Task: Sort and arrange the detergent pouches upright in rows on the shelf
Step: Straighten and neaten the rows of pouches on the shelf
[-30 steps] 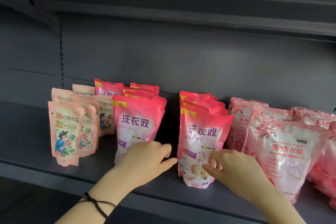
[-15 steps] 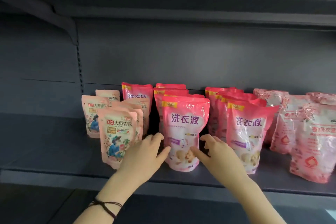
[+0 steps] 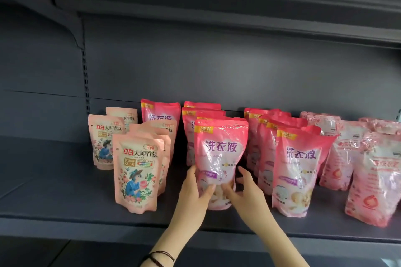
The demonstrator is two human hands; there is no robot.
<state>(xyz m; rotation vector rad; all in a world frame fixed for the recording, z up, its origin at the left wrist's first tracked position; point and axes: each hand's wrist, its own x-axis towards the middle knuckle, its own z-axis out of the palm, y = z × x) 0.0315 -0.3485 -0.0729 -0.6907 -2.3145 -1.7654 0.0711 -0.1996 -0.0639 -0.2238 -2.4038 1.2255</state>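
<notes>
A left hand (image 3: 192,194) and right hand (image 3: 246,193) clasp the lower sides of a pink detergent pouch (image 3: 220,149), thumbs on its face, holding it upright near the shelf's (image 3: 65,180) front edge, seemingly to square it before its matching row (image 3: 202,112).

A thin dark cord bracelet (image 3: 161,256), in several strands, circles the left hand's (image 3: 193,193) wrist; both forearms are bare.

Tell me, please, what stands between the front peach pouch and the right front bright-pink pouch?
In the head view, another pink pouch is there, upright, gripped low down by the left hand and the right hand.
</notes>
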